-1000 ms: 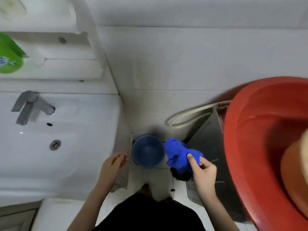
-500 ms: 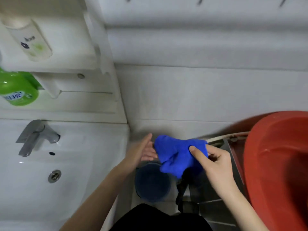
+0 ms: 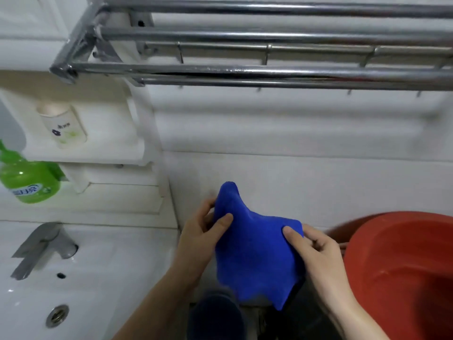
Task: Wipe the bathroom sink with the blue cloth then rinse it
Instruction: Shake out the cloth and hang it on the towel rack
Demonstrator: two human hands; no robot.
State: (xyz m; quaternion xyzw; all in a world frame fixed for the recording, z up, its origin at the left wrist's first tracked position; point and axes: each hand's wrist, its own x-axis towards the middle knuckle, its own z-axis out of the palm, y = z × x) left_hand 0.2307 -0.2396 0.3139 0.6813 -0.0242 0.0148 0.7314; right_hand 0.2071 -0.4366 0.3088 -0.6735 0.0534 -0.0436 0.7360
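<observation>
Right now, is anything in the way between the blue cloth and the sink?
Nothing visible. Both hands, left hand and right hand, hold the blue cloth in the air right of the sink; the basin is bare.

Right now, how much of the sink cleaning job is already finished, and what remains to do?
Done: the blue cloth is picked up. In hand: the left hand and the right hand both pinch its top edge and hold it spread in the air, to the right of the sink. Left: all of the wiping, since the cloth does not touch the basin, and the rinse; no water runs from the faucet.
</observation>
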